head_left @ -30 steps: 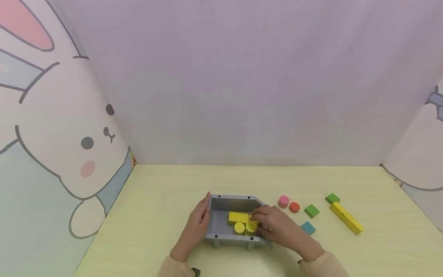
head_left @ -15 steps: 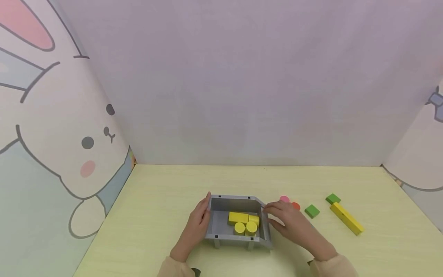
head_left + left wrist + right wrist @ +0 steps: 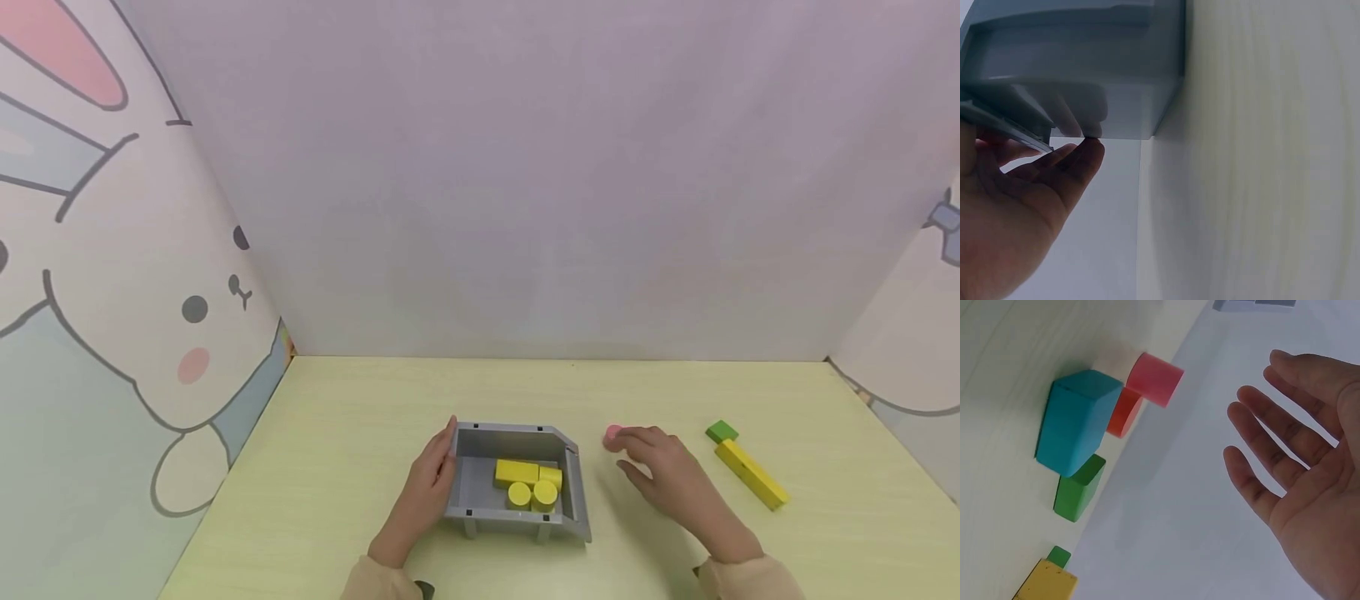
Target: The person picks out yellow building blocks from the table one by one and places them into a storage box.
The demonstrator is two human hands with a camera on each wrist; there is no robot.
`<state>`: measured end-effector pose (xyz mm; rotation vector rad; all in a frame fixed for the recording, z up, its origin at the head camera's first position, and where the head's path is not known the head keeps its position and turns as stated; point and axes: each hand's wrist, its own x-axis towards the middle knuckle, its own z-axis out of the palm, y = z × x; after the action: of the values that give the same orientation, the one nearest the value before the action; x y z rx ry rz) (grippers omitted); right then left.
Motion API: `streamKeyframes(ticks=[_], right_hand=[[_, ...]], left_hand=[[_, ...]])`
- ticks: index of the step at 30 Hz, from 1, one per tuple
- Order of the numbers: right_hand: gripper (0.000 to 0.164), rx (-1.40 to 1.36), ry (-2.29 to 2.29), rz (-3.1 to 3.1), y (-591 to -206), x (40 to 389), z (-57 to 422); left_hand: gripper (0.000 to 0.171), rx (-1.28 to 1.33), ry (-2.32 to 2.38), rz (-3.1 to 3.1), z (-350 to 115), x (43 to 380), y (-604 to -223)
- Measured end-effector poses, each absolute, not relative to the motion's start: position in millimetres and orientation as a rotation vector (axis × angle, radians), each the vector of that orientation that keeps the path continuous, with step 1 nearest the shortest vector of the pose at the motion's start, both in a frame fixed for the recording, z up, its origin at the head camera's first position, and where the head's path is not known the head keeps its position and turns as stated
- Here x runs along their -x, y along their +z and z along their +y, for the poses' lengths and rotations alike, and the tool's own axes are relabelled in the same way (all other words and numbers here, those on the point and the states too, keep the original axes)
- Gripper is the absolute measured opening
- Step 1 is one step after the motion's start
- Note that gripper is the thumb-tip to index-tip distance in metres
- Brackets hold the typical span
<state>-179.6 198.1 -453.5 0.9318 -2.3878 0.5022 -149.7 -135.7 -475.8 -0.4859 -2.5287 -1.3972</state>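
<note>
A grey plastic storage bin (image 3: 472,479) sits on the table with several yellow blocks (image 3: 517,472) inside, some of them cylinders. My left hand (image 3: 429,479) holds the bin at its left end; in the left wrist view its fingertips (image 3: 1091,153) touch the outer wall below the rim. To the right of the bin, my right hand (image 3: 671,479) hovers over the loose blocks with fingers spread and nothing in them. In the right wrist view a pink cylinder (image 3: 1155,379), a red disc (image 3: 1125,412), a teal block (image 3: 1075,425) and a green block (image 3: 1079,487) show beside it.
Farther right, a long yellow block (image 3: 750,473) lies against another green block (image 3: 722,431). A pale curtain wall (image 3: 570,208) closes off the table's back, and a rabbit-print panel (image 3: 135,292) stands at the left.
My right hand has let go of a yellow cylinder in the bin and moved right, out over the loose blocks. The left hand and the bin stay put.
</note>
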Motion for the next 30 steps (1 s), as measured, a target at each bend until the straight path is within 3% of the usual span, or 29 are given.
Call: streamKeyframes(ticks=[30], right_hand=[[0.033,-0.575,0.406,-2.561,-466,179,284]], left_hand=[[0.044,0.505,-1.398,-2.5,-135,148,-473]])
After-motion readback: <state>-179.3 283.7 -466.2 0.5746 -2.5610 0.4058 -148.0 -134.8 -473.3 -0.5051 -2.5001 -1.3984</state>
